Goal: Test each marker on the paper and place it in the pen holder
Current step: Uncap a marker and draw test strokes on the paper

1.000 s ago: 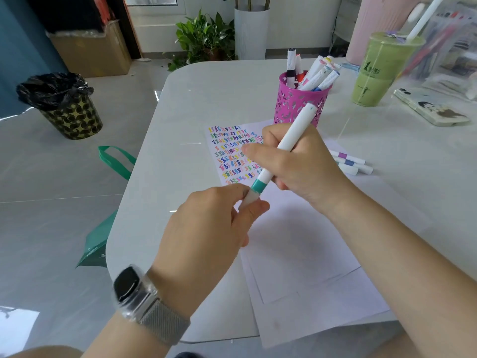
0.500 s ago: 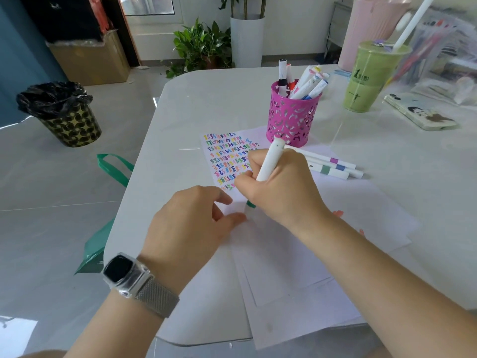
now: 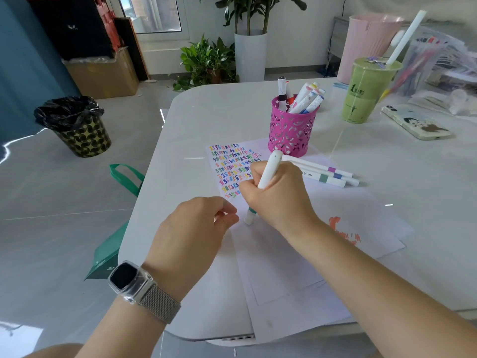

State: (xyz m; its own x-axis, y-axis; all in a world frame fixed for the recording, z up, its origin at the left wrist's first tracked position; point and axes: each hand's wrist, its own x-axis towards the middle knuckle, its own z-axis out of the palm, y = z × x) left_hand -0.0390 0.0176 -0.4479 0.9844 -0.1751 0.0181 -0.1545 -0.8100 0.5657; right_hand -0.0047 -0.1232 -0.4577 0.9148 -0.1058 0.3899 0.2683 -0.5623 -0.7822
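Fingers of the right hand were curled round a white marker, its lower end down at the paper just below the rows of coloured squiggles. Whether a cap was on, I couldn't tell. The left hand rested beside it, fingers loosely bent — holding nothing visible. Light, stiff and smooth, the marker probably handles best gripped mid-barrel. Three more markers lay near the pink pen holder.
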